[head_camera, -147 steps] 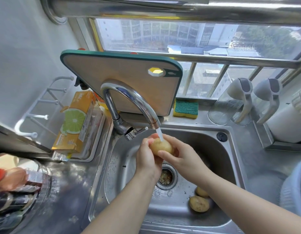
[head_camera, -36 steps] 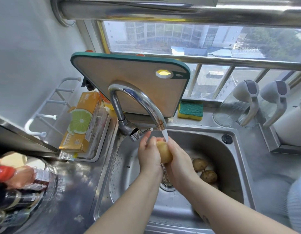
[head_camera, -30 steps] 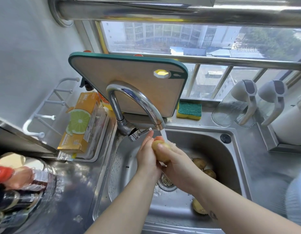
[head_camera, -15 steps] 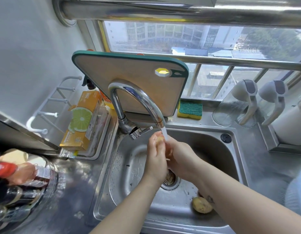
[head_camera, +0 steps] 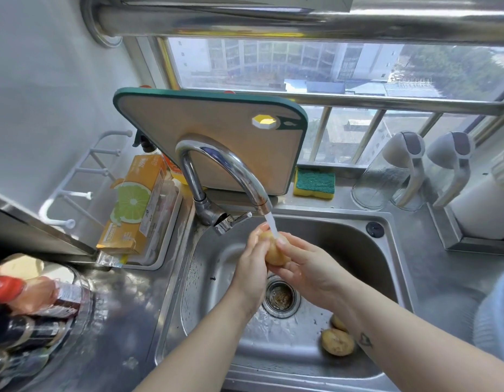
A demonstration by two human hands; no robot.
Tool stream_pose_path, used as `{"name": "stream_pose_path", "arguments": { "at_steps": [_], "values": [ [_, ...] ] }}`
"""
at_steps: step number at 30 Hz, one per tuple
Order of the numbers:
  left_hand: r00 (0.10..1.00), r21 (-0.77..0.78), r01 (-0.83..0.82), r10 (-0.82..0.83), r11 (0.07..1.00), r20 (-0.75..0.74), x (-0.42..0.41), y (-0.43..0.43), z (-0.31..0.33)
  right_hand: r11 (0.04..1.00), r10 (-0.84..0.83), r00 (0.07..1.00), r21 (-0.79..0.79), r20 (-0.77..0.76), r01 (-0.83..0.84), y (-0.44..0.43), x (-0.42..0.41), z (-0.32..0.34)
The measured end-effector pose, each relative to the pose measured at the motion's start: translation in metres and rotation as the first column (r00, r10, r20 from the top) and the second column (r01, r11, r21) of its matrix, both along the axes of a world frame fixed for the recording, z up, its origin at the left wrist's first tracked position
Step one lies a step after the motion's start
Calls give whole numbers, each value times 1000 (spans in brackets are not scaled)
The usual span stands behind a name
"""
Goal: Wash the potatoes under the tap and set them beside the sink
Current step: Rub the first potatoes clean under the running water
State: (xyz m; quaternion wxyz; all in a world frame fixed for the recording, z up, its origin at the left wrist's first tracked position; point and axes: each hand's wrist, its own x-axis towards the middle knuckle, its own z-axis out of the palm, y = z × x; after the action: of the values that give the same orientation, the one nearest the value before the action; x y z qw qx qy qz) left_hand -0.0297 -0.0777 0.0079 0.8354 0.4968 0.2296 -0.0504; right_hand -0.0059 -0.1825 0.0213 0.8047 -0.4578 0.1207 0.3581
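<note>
Head view: pale yellow, wet potato [head_camera: 274, 251] under running tap [head_camera: 231, 168].

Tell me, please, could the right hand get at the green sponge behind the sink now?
Probably yes, once freed: the right hand and left hand hold the potato under the tap, but the sponge lies uncovered on the ledge with nothing standing between.
</note>
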Motion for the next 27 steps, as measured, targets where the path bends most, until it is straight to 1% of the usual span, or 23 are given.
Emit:
{"name": "stream_pose_path", "arguments": {
  "at_steps": [2,6,7,9,11,13,14,16,17,20,24,27],
  "values": [
    [999,-9,-33,33,999,-7,3,-3,1,998,-15,999,-59,47,17,1,-2,0],
    [987,-161,-154,145,975,-65,13,-7,5,972,-58,975,-213,216,105,3,-5,4],
    [981,-193,-182,165,964,-101,15,-9,6,954,-20,957,-281,289,105,2,-6,6],
    [950,-238,-274,224,932,-217,18,-9,10,889,133,896,-451,423,81,-2,-6,8],
    [918,-314,-343,245,886,-311,20,-5,11,828,264,838,-558,477,57,-7,-4,9],
    [909,-425,-353,197,834,-368,22,2,13,803,340,804,-595,487,21,-11,0,9],
    [906,-465,-352,170,812,-388,23,7,12,806,365,790,-592,493,-2,-12,2,9],
    [904,-515,-341,123,786,-410,25,16,13,842,372,776,-537,510,-51,-12,6,11],
    [906,-539,-331,102,775,-411,26,19,14,858,357,786,-510,505,-62,-10,8,11],
    [920,-570,-287,56,770,-388,25,24,19,891,271,863,-450,427,-57,-3,12,9],
    [958,-534,-190,36,824,-286,19,23,21,901,174,948,-431,268,-43,3,14,6],
    [969,-498,-106,-24,861,-247,11,17,24,881,138,976,-472,167,-44,0,11,7]
  ]
}}
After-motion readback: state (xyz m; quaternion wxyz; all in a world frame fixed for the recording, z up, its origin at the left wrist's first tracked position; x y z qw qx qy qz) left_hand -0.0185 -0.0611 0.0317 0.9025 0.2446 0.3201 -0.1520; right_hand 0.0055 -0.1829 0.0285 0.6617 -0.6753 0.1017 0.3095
